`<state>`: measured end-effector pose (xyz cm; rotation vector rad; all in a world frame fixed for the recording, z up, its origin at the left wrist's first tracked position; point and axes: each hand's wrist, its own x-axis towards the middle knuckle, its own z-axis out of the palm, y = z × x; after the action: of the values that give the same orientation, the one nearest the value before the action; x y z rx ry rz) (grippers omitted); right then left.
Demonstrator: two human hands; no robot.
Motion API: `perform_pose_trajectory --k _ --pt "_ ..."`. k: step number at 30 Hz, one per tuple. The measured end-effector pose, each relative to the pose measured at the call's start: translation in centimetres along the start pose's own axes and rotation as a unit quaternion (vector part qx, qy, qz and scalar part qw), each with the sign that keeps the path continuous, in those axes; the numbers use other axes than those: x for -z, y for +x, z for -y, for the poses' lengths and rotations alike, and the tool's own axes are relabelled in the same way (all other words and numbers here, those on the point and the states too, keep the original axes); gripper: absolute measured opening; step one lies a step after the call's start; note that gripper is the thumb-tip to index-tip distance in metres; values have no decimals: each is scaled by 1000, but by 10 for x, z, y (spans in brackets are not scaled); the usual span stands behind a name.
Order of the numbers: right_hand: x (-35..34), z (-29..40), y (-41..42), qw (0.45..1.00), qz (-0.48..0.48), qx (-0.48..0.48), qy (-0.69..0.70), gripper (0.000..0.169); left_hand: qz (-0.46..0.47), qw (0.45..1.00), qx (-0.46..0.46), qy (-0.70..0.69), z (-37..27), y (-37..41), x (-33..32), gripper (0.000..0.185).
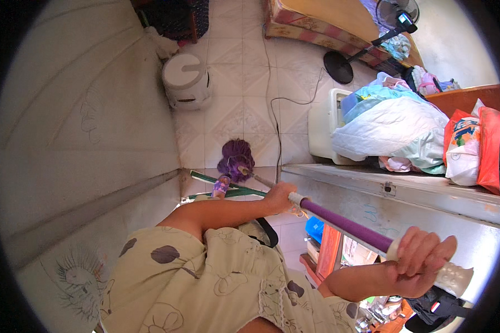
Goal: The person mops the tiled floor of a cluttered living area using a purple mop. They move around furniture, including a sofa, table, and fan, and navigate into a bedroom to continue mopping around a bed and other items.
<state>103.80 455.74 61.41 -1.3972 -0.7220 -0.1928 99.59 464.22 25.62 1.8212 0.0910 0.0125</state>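
A mop handle with a purple section (346, 224) runs diagonally in front of my body. My right hand (423, 260) is closed around its upper end, by the pale end grip (454, 279). Lower down, my left hand (281, 197) grips the shaft just below a pale collar (296, 199). At the far end, the purple mop head (236, 158) rests on the tiled floor (225, 83). Beside its strands is my foot in a purple patterned slipper (221, 185), near green-and-white strips (237, 192) at the doorway.
A white plastic stool (186, 81) stands along the left wall. A cable (278, 137) crosses the floor towards a standing fan (338, 68). On the right, a white bin (323, 133) sits beside heaped cloths (391, 125), behind a wall edge (337, 172). A mattress (316, 25) lies beyond.
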Motion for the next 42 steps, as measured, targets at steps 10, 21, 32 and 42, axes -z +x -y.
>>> perform_pose_trajectory --k 10,21,32,42 --pt "-4 -13 -17 1000 -4 0 17 30 -9 992 -123 19 33 60 7 23" --pt "31 -161 23 997 55 40 45 28 -7 982 -126 141 80 255 55 13" --pt "87 -201 112 987 90 56 118 24 -86 986 -70 128 73 318 38 28" --pt "80 -215 178 986 73 65 136 26 -19 985 -93 144 42 337 73 25"
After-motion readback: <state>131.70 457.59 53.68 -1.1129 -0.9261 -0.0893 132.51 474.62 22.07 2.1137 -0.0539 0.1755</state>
